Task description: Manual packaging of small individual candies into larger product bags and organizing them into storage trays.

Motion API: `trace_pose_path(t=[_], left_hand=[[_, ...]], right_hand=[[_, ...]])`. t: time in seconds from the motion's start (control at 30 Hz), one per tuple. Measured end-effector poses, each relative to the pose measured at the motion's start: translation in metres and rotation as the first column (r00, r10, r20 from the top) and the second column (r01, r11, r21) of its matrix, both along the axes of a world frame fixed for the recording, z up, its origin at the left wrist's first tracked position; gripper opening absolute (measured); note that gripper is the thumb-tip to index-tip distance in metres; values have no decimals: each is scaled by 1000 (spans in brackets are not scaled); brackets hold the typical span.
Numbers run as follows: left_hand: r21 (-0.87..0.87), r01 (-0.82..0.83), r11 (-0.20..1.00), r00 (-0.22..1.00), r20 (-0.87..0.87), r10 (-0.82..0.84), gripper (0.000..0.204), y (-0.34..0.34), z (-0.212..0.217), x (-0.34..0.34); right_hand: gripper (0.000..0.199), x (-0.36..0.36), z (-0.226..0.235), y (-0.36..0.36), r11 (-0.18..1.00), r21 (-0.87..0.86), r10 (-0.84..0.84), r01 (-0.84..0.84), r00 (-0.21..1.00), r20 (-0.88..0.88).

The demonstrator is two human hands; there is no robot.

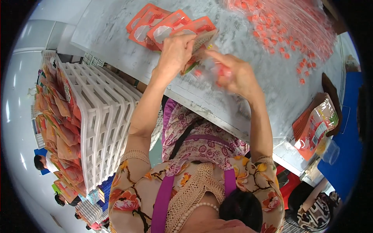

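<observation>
My left hand [176, 50] is closed on the top edge of a printed pouch [189, 66], which stands tilted over the table. Close beside it, my right hand [241, 75] is curled around a blurred bunch of clear plastic pieces with red ends [222, 74]. Its index finger points toward the pouch's edge. Motion blur hides exactly what the right fingers grip. Several flat red pouches [161, 31] lie overlapped in a fan, just beyond my left hand. A small loose red piece [198, 73] shows between the two hands.
A large heap of clear plastic pieces with red ends [287, 31] covers the table's far right. More red pouches [314, 126] and a clear plastic cup [330, 151] sit at the right edge. Left of me, stacked white crates [101, 116] hold filled pouches [58, 116]. Other people sit farther off.
</observation>
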State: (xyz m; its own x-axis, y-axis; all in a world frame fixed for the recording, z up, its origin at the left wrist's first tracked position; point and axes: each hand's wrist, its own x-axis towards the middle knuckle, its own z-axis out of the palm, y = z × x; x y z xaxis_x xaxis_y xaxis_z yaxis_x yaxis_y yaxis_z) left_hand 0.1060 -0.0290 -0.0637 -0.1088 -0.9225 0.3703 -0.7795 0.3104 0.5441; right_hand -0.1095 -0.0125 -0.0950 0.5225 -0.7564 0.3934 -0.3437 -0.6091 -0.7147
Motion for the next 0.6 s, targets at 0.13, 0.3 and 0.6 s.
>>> trace_pose_path(t=[0.13,0.3,0.6], left_hand=[[-43,49,998,998,29,-48,9,-5,4,-8],[5,62,998,991,118,-62,7,-4,6,-38],[417,-51,907,952,-255,171,27,-4,16,-41]], right_hand=[[42,-5,9,3,931,351,-253,97,866,432],[23,34,40,-13,782,623,-616,-37,108,780],[33,60,21,-28,721,693,-689,-14,98,719]])
